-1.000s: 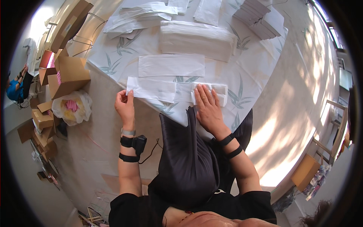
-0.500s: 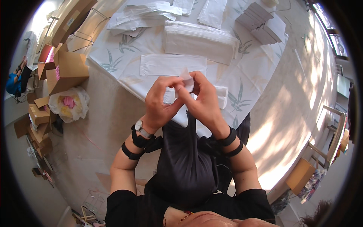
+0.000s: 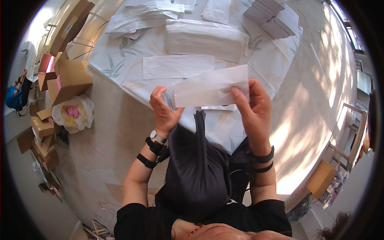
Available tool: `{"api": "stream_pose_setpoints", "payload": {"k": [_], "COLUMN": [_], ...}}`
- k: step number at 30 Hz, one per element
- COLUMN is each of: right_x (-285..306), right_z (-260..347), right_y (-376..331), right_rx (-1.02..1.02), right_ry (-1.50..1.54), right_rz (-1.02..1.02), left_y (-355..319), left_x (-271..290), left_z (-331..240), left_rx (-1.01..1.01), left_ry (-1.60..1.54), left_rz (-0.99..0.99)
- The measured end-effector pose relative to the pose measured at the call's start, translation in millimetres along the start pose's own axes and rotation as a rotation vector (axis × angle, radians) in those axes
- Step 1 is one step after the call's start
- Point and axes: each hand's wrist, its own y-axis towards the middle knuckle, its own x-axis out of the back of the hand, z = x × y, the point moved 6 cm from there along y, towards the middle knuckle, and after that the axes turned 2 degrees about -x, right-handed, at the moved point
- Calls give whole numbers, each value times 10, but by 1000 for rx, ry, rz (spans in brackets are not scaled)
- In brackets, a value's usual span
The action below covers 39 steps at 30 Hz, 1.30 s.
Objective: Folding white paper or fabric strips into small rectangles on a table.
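I hold a long white paper envelope (image 3: 212,87) up above the table's near edge. My left hand (image 3: 165,108) grips its left end and my right hand (image 3: 252,108) grips its right end. Beyond it, a second flat white envelope (image 3: 178,67) lies on the white leaf-patterned tablecloth (image 3: 128,76). Another white piece (image 3: 218,108) on the table shows just under the held one. Further back sits a thick stack of white envelopes (image 3: 206,40).
More white paper piles (image 3: 140,16) and stacks (image 3: 276,18) fill the table's far side. Open cardboard boxes (image 3: 68,76) and a plastic bag (image 3: 74,114) stand on the floor at the left. A person in blue (image 3: 16,96) is at the far left. A wooden stool (image 3: 322,180) is at the lower right.
One second ago both hands pressed flat on envelopes on the table. Since then they came together, lifted one envelope, and now hold it stretched out by both ends.
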Motion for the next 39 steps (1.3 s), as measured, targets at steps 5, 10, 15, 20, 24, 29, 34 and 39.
{"api": "stream_pose_setpoints", "payload": {"k": [5,10,15,20,24,29,34,39], "right_x": [592,1031,1322,1610,1640,1415,1216,1306], "right_z": [-69,-273,-486,-871,-973,-622,-181,-145], "right_y": [-155,-265,-363,-413,-450,-471,-480,-548], "right_rx": [-8,-35,-63,-99,-132,-44,55,58], "right_ry": [-68,-106,-116,-184,-139,18,10,-64], "right_rz": [-142,-205,-248,-292,-286,-312,-278,-296], "left_y": [-19,51,134,150,137,128,73,145], "left_x": [-126,-192,-219,-246,-231,-289,-312,-299], "left_z": [107,-85,-315,-390,-410,-345,-263,-389], "left_rx": [-2,-209,-375,-420,-411,-335,-277,-335], "left_ry": [-42,-56,-1,19,-24,-68,-94,-75], "left_rz": [56,81,127,141,111,107,131,99]}}
